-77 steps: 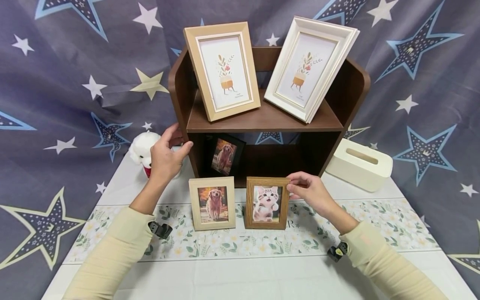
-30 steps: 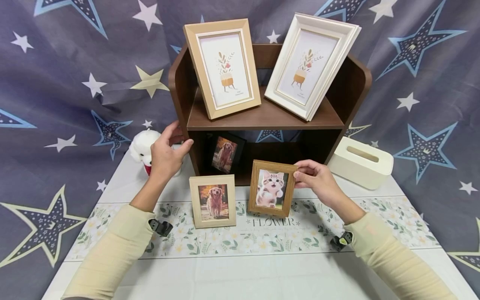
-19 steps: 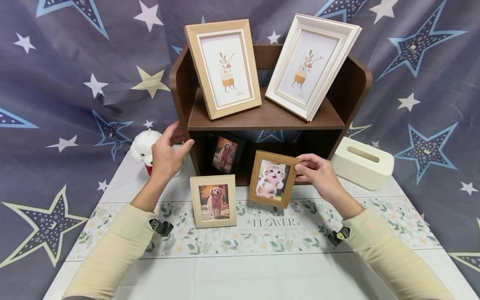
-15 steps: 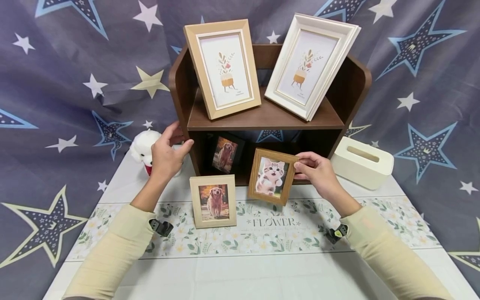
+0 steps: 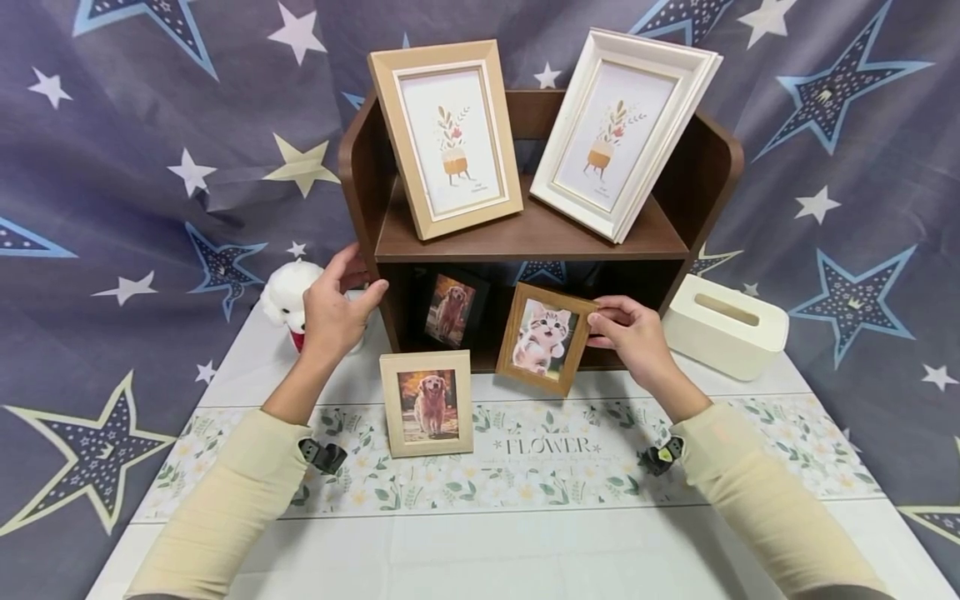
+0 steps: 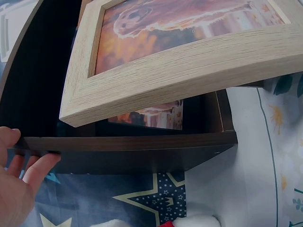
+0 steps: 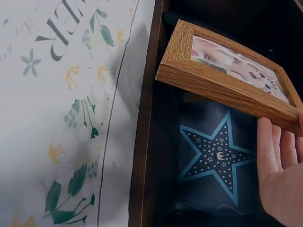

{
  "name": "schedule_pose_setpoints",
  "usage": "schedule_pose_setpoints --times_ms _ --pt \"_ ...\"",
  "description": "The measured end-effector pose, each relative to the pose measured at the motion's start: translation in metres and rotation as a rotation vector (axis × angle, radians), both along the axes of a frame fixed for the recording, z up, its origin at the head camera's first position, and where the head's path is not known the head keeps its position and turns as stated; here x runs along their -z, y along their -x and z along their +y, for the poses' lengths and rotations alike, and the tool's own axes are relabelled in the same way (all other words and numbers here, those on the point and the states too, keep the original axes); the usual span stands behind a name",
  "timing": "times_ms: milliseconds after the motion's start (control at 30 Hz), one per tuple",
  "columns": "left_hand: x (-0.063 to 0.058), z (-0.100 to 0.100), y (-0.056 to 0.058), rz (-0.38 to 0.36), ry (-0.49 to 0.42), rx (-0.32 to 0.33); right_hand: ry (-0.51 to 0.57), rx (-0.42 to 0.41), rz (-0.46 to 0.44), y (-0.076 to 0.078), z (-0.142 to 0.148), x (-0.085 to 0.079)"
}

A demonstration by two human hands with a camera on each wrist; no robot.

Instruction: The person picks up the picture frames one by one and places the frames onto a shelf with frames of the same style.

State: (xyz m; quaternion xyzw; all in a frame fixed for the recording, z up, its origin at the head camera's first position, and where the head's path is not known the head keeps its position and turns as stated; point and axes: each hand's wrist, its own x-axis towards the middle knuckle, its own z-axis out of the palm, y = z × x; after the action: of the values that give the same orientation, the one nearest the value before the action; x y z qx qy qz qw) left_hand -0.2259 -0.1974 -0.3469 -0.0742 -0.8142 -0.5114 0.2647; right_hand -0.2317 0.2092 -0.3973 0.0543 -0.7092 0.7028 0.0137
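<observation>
My right hand (image 5: 632,340) pinches the right edge of a brown wooden picture frame (image 5: 511,371) with a kitten photo. It hangs tilted, off the table, before the lower compartment of a dark brown shelf (image 5: 450,249). In the right wrist view, fingers (image 7: 277,142) lie along this picture frame's (image 7: 222,97) edge. My left hand (image 5: 335,308) grips the shelf's left side panel, thumb and fingers on opposite faces in the left wrist view. A pale wooden picture frame (image 5: 431,447) with a dog photo stands on the table. Inside the lower compartment leans a black picture frame (image 5: 477,310).
On the upper shelf lean a tan picture frame (image 5: 457,227) and a white picture frame (image 5: 570,204). A white plush dog (image 5: 288,293) sits left of the shelf, a cream tissue box (image 5: 723,329) right of it. A starry curtain (image 5: 150,333) hangs behind.
My right hand has lifted the kitten picture frame off the table and carried it back toward the lower compartment, tilting it. My left hand has kept its place on the shelf's side.
</observation>
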Motion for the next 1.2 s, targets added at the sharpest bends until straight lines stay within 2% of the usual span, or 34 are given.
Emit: schedule_pose_setpoints --times_ms 600,933,1200 --pt "0.002 -0.001 0.000 0.012 -0.006 0.006 0.044 0.054 -0.027 0.018 -0.011 0.007" --pt "-0.001 0.000 -0.001 0.018 -0.009 0.018 0.003 0.078 -0.019 0.029 -0.021 0.009" --pt "0.000 0.000 -0.001 0.015 -0.014 0.017 0.029 0.091 -0.020 0.035 -0.025 0.013"
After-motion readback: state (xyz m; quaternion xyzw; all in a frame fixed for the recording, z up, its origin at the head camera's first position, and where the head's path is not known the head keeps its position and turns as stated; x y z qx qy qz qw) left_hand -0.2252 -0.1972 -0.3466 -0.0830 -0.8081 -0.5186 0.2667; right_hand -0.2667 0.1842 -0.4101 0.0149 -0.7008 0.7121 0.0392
